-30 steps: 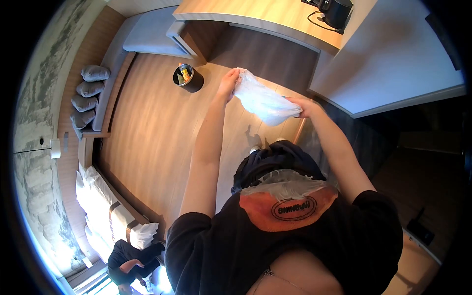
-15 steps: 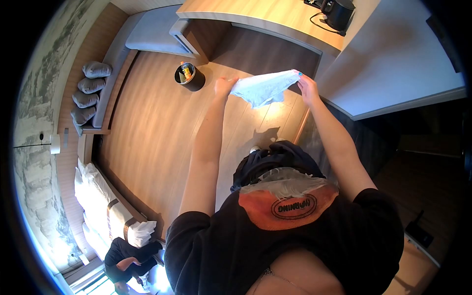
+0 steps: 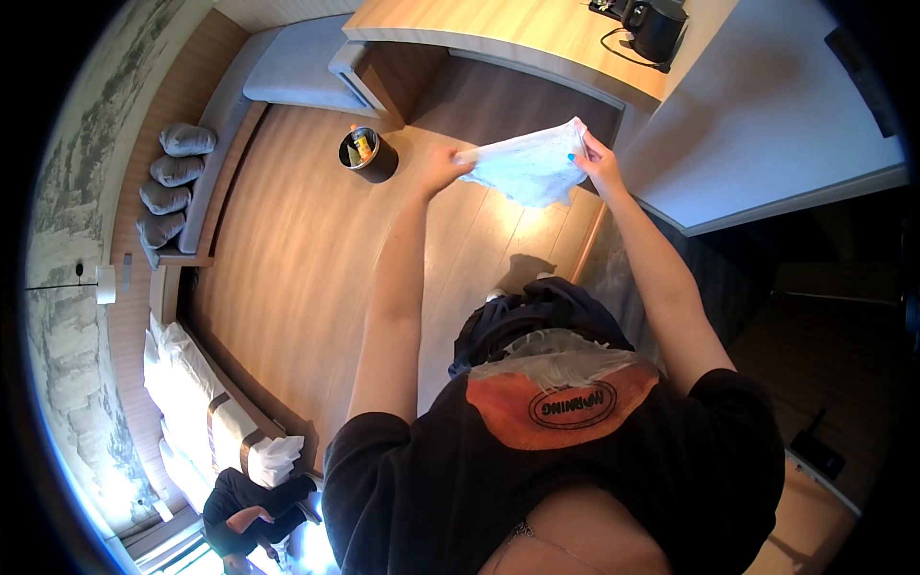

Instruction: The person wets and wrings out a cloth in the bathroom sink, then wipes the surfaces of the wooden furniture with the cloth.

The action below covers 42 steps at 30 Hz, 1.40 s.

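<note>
A thin white plastic bag (image 3: 525, 171) is stretched between my two hands, out in front of me above the wooden floor. My left hand (image 3: 443, 172) grips its left end, fingers closed. At its upper right corner my right hand (image 3: 598, 165) pinches the material, and blue shows on a nail. The bag's lower edge hangs loose and crumpled. Left of my left hand, a black bin (image 3: 374, 161) stands on the floor with an orange-capped bottle (image 3: 362, 146) and other items in it.
A wooden desk (image 3: 508, 27) with a black kettle (image 3: 654, 29) runs along the top. Grey cushions (image 3: 176, 172) lie on the left bench. At lower left are a bed (image 3: 196, 383) with white bedding and another person (image 3: 251, 508) in dark clothes. A pale panel (image 3: 757, 105) stands at right.
My right hand has risen, first sharply and then slightly, and the bag has gone from bunched and slanting down to spread wider between my hands.
</note>
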Motion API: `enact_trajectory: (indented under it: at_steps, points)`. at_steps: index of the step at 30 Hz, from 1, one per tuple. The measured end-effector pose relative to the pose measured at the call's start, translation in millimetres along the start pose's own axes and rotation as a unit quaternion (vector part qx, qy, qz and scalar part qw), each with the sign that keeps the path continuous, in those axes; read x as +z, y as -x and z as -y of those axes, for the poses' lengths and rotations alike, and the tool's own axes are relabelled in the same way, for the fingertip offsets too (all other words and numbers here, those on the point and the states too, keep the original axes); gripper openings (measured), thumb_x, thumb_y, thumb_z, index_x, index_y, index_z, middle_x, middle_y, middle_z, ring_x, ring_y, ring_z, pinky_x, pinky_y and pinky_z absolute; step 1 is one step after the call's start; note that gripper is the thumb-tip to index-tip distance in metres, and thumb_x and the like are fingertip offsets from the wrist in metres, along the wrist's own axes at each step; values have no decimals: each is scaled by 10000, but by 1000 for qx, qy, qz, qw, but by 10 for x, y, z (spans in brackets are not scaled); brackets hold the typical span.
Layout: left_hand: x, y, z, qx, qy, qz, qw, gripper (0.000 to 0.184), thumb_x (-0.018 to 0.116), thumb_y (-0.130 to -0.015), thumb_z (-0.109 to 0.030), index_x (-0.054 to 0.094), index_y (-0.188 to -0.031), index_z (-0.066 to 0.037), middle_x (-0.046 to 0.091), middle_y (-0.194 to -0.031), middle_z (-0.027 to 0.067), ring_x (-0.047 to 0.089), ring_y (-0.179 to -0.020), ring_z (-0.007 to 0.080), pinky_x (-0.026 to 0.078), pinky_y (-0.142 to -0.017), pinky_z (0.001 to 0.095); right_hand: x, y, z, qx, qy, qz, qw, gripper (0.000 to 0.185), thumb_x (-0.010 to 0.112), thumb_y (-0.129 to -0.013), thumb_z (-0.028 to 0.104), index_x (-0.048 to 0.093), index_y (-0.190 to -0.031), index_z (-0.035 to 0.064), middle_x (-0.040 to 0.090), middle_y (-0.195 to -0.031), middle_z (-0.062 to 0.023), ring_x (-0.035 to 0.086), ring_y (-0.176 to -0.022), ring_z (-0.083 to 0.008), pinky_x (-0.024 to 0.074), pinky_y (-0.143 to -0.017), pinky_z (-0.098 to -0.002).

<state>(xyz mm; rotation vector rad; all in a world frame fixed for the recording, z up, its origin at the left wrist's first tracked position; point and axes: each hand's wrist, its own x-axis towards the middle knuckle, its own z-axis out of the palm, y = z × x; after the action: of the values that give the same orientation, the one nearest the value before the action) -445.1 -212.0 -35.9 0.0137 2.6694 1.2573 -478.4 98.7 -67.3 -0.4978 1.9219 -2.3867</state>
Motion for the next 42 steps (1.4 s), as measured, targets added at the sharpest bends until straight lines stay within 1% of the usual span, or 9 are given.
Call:
enact_trajectory:
  at_steps: [6, 10, 11, 16, 20, 32, 34, 36, 42]
  points:
    - [-741, 190, -138, 85, 427, 120, 892, 314, 583, -754, -188, 505, -1024, -49, 564, -896, 61, 545, -864, 155, 422, -764, 271, 252, -163, 986, 157, -153, 113, 969, 599, 486, -749, -28, 301, -1314, 48, 519, -1124, -68, 545, -921, -127, 432, -812, -248]
    - [-126, 153, -108, 131, 772, 68, 619, 582, 415, -829, -494, 376, -1217, -62, 474, -1175, 143, 429, -1112, 305, 336, -949, 441, 510, -549, 1220, 171, -281, 82, 941, 438, 459, -795, 41, 392, -1228, 46, 554, -1048, -77, 565, -897, -152, 458, -789, -278]
    - [149, 219, -241, 136, 604, 13, 785, 574, 420, -840, -450, 337, -1256, -62, 422, -1234, 132, 406, -1135, 286, 312, -967, 426, 514, -666, 1145, 184, -299, 79, 933, 389, 459, -806, 58, 419, -1193, 50, 556, -1035, -77, 567, -890, -156, 462, -784, -281]
    - [1485, 247, -213, 166, 419, 39, 892, 532, 358, -873, -431, 356, -1267, -73, 423, -1256, 96, 375, -1174, 235, 303, -988, 347, -73, -794, 345, 428, 18, -15, 903, 387, 508, -815, 421, 530, -1042, 109, 565, -947, -40, 543, -833, -203, 462, -679, -337]
    - [1421, 401, -185, 104, 498, 115, 853, 533, 352, -872, -429, 363, -1261, -65, 429, -1251, 102, 392, -1161, 238, 309, -984, 359, -878, -226, -173, 496, 336, -132, 789, 537, 429, -782, 593, 569, -763, 75, 582, -784, -65, 557, -643, -202, 471, -628, -343]
    - [1041, 267, -470, -61, 781, 401, 475, 541, 330, -872, -424, 385, -1239, -30, 451, -1228, 135, 456, -1105, 257, 350, -958, 406, 182, 436, -132, 419, -78, 89, 900, 268, 544, -819, 254, 539, -973, 34, 578, -914, -76, 564, -841, -187, 481, -707, -351]
    - [1100, 283, -446, 52, 572, 259, 776, 552, 340, -860, -437, 428, -1188, -2, 494, -1161, 170, 486, -1061, 300, 388, -917, 423, 147, 472, -180, 409, -82, 61, 907, 253, 544, -818, 239, 544, -968, 34, 574, -920, -75, 570, -828, -190, 496, -669, -338]
    - [1166, 268, -196, -19, 536, 164, 828, 547, 343, -858, -434, 448, -1158, 11, 525, -1112, 181, 507, -1031, 314, 409, -894, 427, 131, 485, -201, 400, -110, 16, 910, 238, 539, -818, 221, 546, -962, 32, 573, -911, -71, 574, -811, -185, 500, -643, -324]
    - [1232, 391, 700, -332, 695, 124, 626, 411, 379, -868, -375, 499, -1038, -21, 571, -1023, 145, 569, -901, 245, 459, -790, 378, 26, 489, -302, 410, -150, -7, 900, 189, 519, -792, 152, 551, -934, 33, 581, -866, -67, 582, -789, -173, 501, -634, -314]
